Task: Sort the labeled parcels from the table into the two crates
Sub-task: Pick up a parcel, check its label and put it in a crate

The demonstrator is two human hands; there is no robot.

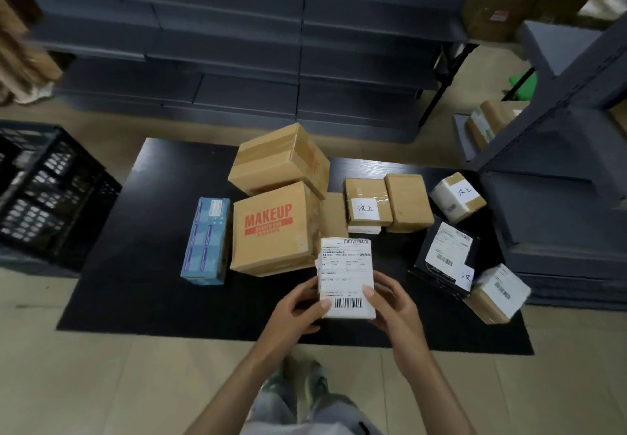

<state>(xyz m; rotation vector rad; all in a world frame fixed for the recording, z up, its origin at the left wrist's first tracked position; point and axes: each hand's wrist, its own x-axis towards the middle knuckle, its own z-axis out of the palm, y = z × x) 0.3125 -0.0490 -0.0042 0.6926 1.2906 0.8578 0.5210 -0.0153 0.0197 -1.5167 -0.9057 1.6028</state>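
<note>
A small parcel [346, 273] with a white shipping label and barcode is held up over the front of the black table [135, 265]. My left hand [300, 305] grips its left lower edge, thumb on the label. My right hand [390, 302] grips its right lower edge the same way. On the table lie a blue box [205, 241], a brown MAKEUP box [274, 227] with a plain brown box [281, 159] leaning behind it, two taped brown parcels [368, 205] [409, 202], a white-labelled parcel [458, 197], a black parcel [444, 258] and another labelled parcel [497, 293].
A black plastic crate [44, 190] stands on the floor left of the table. Stacked dark grey boxes [237, 44] fill the back. A grey metal shelf unit [556, 163] holding parcels stands at the right. My legs and shoes [298, 383] are below the table's front edge.
</note>
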